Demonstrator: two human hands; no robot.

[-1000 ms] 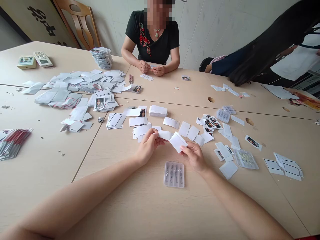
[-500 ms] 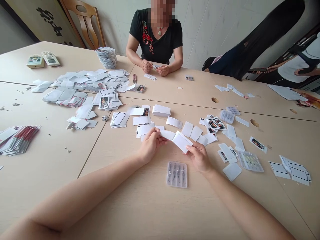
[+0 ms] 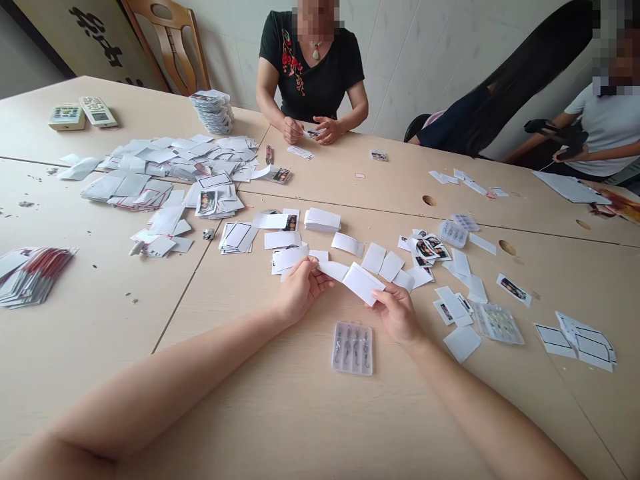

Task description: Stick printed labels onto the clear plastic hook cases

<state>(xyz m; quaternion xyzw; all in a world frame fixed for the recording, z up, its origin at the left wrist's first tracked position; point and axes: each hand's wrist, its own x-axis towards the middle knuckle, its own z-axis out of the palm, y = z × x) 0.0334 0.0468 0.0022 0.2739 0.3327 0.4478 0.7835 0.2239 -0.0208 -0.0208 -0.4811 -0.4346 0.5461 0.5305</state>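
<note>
My left hand (image 3: 303,288) pinches the left end of a curved white paper strip (image 3: 332,269). My right hand (image 3: 397,312) grips the lower right corner of a white label (image 3: 364,283) between thumb and fingers. Strip and label meet above the table; whether they are one piece I cannot tell. Below the hands lies a clear plastic box (image 3: 353,348) with fishing hooks in its narrow compartments, touched by neither hand. Just beyond my fingers several white paper pieces (image 3: 374,257) are spread out, with a stack of white labels (image 3: 323,220) behind them.
A large heap of white packets (image 3: 170,160) covers the left middle of the table, with a red-edged bundle (image 3: 37,277) nearer me. Printed labels (image 3: 430,249) and another clear box (image 3: 499,323) lie right. Across the table a person (image 3: 313,73) handles a small card; another person stands far right.
My hands hold the same papers in nearly the same place. The person opposite has spread the fingers of one hand. The person at far right has come further into view.
</note>
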